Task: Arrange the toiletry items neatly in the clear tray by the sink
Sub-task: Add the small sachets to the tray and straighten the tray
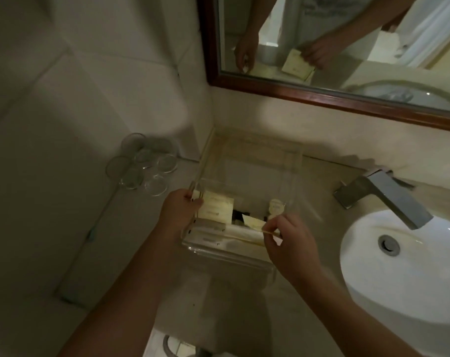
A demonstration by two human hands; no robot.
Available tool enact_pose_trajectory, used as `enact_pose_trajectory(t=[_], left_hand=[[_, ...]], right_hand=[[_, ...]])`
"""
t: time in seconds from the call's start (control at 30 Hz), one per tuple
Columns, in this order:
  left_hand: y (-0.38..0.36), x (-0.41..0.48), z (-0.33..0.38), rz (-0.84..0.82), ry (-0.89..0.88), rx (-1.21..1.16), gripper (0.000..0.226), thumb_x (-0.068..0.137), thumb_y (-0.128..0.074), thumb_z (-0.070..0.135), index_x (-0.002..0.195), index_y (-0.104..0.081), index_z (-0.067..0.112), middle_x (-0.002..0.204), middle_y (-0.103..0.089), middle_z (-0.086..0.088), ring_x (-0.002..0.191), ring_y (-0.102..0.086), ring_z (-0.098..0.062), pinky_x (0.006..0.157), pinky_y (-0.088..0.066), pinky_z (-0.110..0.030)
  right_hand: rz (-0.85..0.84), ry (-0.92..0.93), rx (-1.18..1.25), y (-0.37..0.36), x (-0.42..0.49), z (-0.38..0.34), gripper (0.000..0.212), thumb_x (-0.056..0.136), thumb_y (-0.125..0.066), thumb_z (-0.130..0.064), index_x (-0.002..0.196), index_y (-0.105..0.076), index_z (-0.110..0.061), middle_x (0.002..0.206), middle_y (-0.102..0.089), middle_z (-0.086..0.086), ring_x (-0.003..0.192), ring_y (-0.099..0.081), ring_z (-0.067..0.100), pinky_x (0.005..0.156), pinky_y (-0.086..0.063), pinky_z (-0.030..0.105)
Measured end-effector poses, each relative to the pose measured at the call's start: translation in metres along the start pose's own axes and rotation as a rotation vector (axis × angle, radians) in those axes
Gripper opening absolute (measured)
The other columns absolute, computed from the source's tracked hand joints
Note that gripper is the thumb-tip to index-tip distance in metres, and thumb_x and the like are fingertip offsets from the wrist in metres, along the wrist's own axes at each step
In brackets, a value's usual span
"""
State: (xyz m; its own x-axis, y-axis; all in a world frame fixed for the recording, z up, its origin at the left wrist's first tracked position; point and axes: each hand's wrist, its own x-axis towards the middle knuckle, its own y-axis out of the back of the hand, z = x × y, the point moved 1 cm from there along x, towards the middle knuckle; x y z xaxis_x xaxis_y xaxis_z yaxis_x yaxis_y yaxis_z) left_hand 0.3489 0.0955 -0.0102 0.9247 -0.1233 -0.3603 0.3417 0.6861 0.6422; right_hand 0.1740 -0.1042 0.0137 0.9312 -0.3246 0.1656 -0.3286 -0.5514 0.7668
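Print on the packet [216, 207] is blurred beyond reading; the sink [399, 266] is cut by the right edge.

Bathroom, likely hotel. Evidence: white basin [399, 266] with drain [388, 245] and chrome faucet [383, 199] at the counter's [319, 199] right edge, wood-framed mirror [322, 96] above, tiled wall [64, 99], glass tumblers [144, 168] at the counter's back left corner, packaged toiletries in a clear tray [244, 253].

Both hands' fingers [275, 222] pinched
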Motion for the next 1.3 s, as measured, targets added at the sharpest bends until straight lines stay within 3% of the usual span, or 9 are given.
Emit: enact_pose_trajectory(t=[0.13,0.47,0.57,0.67,0.73,0.83,0.97,1.13,1.3], left_hand=[[0.007,-0.010,-0.009,0.010,-0.001,-0.033,0.018,0.081,-0.071,0.020,0.094,-0.069,0.007,0.088,-0.070,-0.009,0.083,-0.066,-0.024,0.079,-0.052,-0.037],[0.000,-0.037,-0.021,-0.049,-0.002,-0.102,0.012,0.082,-0.071,0.016,0.091,-0.065,0.015,0.078,-0.067,0.001,0.076,-0.067,-0.020,0.075,-0.055,-0.037],[-0.010,-0.046,-0.029,-0.059,-0.028,-0.083,0.021,0.082,-0.071,0.020,0.101,-0.063,0.016,0.089,-0.070,-0.002,0.080,-0.066,-0.017,0.079,-0.056,-0.039],[-0.017,-0.052,-0.037,-0.021,-0.039,-0.011,0.035,0.083,-0.071,0.026,0.114,-0.059,0.016,0.103,-0.066,-0.003,0.091,-0.063,-0.018,0.083,-0.054,-0.040],[-0.018,-0.056,-0.041,0.092,-0.168,0.160,0.040,0.081,-0.072,0.026,0.117,-0.056,0.017,0.109,-0.060,-0.003,0.098,-0.056,-0.019,0.084,-0.049,-0.035],[-0.018,-0.060,-0.040,0.233,-0.418,0.400,0.040,0.076,-0.072,0.019,0.114,-0.059,0.020,0.117,-0.056,-0.005,0.105,-0.046,-0.024,0.087,-0.045,-0.036],[-0.039,-0.069,-0.041,0.096,-0.615,0.441,0.034,0.082,-0.055,0.023,0.115,-0.063,0.024,0.128,-0.057,-0.003,0.118,-0.049,-0.025,0.097,-0.045,-0.044],[-0.059,-0.087,-0.050,-0.013,-0.571,0.461,0.043,0.090,-0.037,0.034,0.128,-0.056,0.028,0.144,-0.047,0.001,0.133,-0.039,-0.024,0.109,-0.034,-0.040],[-0.052,-0.070,-0.048,-0.035,-0.620,0.503,0.058,0.074,-0.064,0.034,0.130,-0.052,0.024,0.143,-0.047,-0.002,0.133,-0.038,-0.029,0.110,-0.030,-0.040]], right_hand=[[0.004,0.117,-0.099,-0.005,-0.009,-0.002,0.027,0.063,-0.081,-0.002,0.074,-0.064,-0.019,0.077,-0.062,-0.003,0.070,-0.058,0.017,0.065,-0.039,0.026],[-0.043,0.155,-0.219,-0.013,-0.026,0.005,0.022,0.067,-0.081,-0.007,0.075,-0.065,-0.020,0.077,-0.064,-0.004,0.070,-0.058,0.015,0.066,-0.036,0.025],[-0.101,0.131,-0.245,-0.022,-0.029,0.007,0.019,0.070,-0.079,-0.012,0.077,-0.064,-0.023,0.078,-0.062,-0.006,0.070,-0.056,0.013,0.066,-0.036,0.024],[-0.265,0.089,-0.261,-0.032,-0.033,0.012,0.015,0.075,-0.072,-0.032,0.089,-0.064,-0.031,0.092,-0.061,-0.011,0.085,-0.055,0.013,0.073,-0.041,0.027],[-0.309,0.071,-0.228,-0.032,-0.036,0.018,0.022,0.078,-0.062,-0.048,0.094,-0.063,-0.033,0.099,-0.057,-0.012,0.094,-0.050,0.011,0.081,-0.043,0.028],[-0.223,0.026,-0.191,-0.025,-0.037,0.023,0.024,0.081,-0.057,-0.050,0.094,-0.063,-0.030,0.101,-0.056,-0.010,0.093,-0.047,0.009,0.082,-0.046,0.029],[-0.184,-0.022,-0.203,-0.022,-0.034,0.031,0.034,0.083,-0.063,-0.044,0.112,-0.064,-0.027,0.123,-0.057,-0.002,0.112,-0.050,0.018,0.093,-0.045,0.036],[-0.302,-0.007,-0.183,-0.029,-0.031,0.027,0.044,0.085,-0.056,-0.050,0.124,-0.057,-0.031,0.144,-0.047,-0.001,0.138,-0.033,0.021,0.112,-0.034,0.040],[-0.413,0.019,-0.230,-0.028,-0.021,0.025,0.043,0.078,-0.062,-0.055,0.114,-0.054,-0.033,0.137,-0.051,-0.008,0.136,-0.033,0.019,0.111,-0.033,0.037]])
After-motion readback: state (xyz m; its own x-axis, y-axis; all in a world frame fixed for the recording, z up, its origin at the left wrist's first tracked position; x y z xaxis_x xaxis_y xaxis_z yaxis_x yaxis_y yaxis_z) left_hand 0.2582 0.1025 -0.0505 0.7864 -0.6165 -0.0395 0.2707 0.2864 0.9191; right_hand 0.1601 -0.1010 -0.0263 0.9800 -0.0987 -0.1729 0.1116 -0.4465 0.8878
